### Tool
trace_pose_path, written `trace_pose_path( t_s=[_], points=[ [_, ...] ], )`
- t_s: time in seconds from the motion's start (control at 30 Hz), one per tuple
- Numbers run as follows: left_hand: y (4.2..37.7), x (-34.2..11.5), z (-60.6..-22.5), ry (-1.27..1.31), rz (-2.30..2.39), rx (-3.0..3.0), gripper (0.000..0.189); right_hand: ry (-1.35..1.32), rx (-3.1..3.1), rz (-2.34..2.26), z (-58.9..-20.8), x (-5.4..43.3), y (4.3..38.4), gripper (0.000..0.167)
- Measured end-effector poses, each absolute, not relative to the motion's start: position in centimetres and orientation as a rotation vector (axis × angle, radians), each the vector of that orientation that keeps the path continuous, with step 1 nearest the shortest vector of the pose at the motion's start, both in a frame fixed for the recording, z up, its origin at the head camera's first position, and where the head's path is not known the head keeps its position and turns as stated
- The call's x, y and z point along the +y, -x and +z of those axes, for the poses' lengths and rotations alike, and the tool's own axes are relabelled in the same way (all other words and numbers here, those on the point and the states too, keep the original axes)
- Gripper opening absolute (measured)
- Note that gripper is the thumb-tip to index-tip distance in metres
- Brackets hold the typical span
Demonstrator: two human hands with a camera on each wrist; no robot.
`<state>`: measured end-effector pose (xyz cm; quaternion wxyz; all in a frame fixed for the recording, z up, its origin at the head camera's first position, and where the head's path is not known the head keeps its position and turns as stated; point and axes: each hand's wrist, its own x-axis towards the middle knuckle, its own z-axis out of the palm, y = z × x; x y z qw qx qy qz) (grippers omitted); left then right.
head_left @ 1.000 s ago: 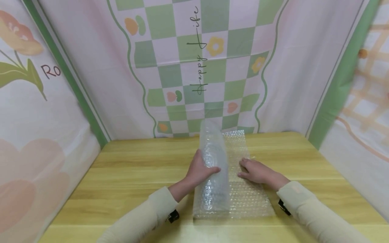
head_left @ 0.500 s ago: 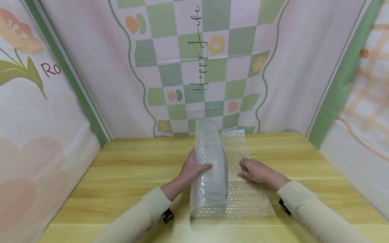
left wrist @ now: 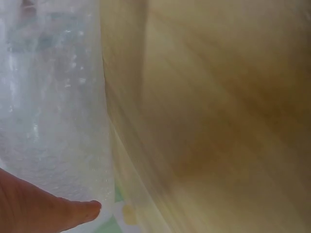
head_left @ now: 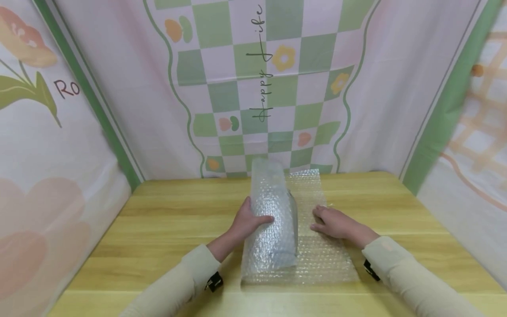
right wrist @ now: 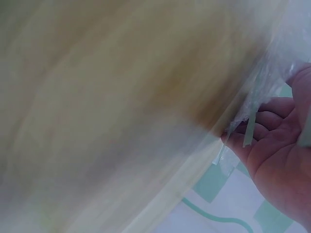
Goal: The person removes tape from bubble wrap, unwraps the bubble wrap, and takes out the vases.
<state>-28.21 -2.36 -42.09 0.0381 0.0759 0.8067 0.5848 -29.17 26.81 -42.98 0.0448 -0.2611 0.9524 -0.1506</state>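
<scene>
Clear bubble wrap (head_left: pixel 317 259) lies on the table, its left part folded up into a tall, bulging layer. Inside this fold a greyish, curved edge (head_left: pixel 293 220) shows; the rest of that thing is hidden behind the plastic. My left hand (head_left: pixel 247 222) grips the raised fold from the left, thumb across its front and the other fingers out of sight behind it. To the right, my right hand (head_left: pixel 336 224) holds the flat part of the wrap near its right edge with curled fingers. In the right wrist view, a thin pale-green strip (right wrist: pixel 250 127) crosses those fingers.
A wooden table (head_left: pixel 170 220) carries the wrap. Behind it hangs a green-and-white checked cloth (head_left: pixel 277 88), with printed cloth walls at the left (head_left: pixel 59 176) and right (head_left: pixel 467 176). Black wrist mounts (head_left: pixel 214 281) sit under the sleeves.
My left hand has moved left with the raised fold, which leans wider open and shows more of the greyish edge. The right hand has stayed in place.
</scene>
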Motion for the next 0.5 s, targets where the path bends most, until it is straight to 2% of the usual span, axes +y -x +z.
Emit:
trace_pose_path(
  t_s=[0.5],
  points=[
    [27.87,-2.39,-41.84,-0.347,1.673,2.620,0.114,0.783,2.909,-0.459,-43.09,26.90,29.12,0.058]
  ],
)
